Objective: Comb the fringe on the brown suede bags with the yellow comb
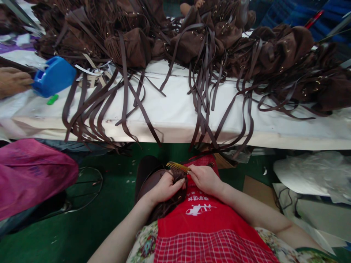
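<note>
A dark brown bag (152, 182) with fringe rests on my lap, against the red apron (178, 219). My left hand (168, 187) is closed around a bunch of its brown fringe, whose ends stick out above the fingers. Just to the right, my right hand (204, 178) grips a yellow comb (177, 166) by one end. The comb's teeth point left and lie right above the gathered fringe. Most of the bag's lower part is hidden under my left hand and forearm.
Brown fringed bags (131, 47) are heaped along the white table (175, 120), their straps hanging over its front edge. A blue tape dispenser (56, 76) stands at the left by another person's hand (13, 82). Clear plastic (309, 171) and cardboard (260, 193) lie at the right.
</note>
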{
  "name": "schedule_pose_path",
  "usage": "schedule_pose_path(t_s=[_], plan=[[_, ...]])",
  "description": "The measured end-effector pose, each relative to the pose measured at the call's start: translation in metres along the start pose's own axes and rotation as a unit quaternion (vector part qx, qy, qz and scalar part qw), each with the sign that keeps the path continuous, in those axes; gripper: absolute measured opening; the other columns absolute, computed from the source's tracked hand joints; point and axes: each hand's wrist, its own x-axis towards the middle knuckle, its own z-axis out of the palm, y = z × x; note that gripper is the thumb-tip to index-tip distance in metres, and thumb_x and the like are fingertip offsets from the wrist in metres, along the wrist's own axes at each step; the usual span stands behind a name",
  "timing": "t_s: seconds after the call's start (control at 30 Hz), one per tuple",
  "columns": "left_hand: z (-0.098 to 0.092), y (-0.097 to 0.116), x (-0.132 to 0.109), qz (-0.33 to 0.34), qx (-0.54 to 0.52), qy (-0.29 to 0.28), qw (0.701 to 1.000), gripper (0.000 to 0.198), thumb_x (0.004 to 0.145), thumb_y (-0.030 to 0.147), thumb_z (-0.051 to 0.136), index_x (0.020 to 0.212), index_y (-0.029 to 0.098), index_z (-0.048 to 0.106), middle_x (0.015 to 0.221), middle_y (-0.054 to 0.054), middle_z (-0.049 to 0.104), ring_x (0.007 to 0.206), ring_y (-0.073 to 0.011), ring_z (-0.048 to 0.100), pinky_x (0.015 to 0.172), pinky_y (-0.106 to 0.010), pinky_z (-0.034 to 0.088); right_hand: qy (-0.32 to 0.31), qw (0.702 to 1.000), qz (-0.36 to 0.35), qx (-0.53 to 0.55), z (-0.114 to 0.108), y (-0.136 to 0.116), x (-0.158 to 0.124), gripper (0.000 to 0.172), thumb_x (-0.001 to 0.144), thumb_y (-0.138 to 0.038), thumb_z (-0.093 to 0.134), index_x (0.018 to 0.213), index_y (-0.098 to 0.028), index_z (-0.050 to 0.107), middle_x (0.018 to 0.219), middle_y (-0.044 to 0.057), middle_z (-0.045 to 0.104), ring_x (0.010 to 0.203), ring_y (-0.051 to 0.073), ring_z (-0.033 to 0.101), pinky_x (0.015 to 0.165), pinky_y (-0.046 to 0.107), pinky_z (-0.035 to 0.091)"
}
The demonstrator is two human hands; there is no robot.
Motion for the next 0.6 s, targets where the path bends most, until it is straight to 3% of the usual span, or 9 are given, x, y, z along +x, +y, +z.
schedule_pose_path(t_s=[0.33, 0.6], plan=[[-0.001, 0.000, -0.002, -0.005, -0.015, 0.006, 1.000, 0.033, 0.092, 0.033, 0.044, 0.069, 0.014, 0.059, 0.069, -0.003, 0.060, 0.068, -0.0135, 0.054, 0.074, -0.025, 0.044, 0.003, 0.998, 0.038, -0.058, 0.017, 0.013, 0.018, 0.027, 0.098, -0.031, 0.031, 0.096, -0.019, 0.055, 0.084, 0.006, 0.069, 0.076, 0.018, 0.065, 0.065, 0.025, 0.039], [0.000, -0.010, 0.004, -0.053, -0.065, 0.025, 0.996, 0.046, 0.092, 0.046, 0.039, 0.062, 0.015, 0.053, 0.064, -0.003, 0.059, 0.062, -0.0135, 0.053, 0.068, -0.026, 0.044, -0.014, 0.993, 0.097, -0.067, 0.035, 0.030, 0.028, 0.029, 0.098, -0.032, 0.029, 0.107, -0.018, 0.053, 0.092, 0.011, 0.070, 0.083, 0.020, 0.066, 0.067, 0.027, 0.044]])
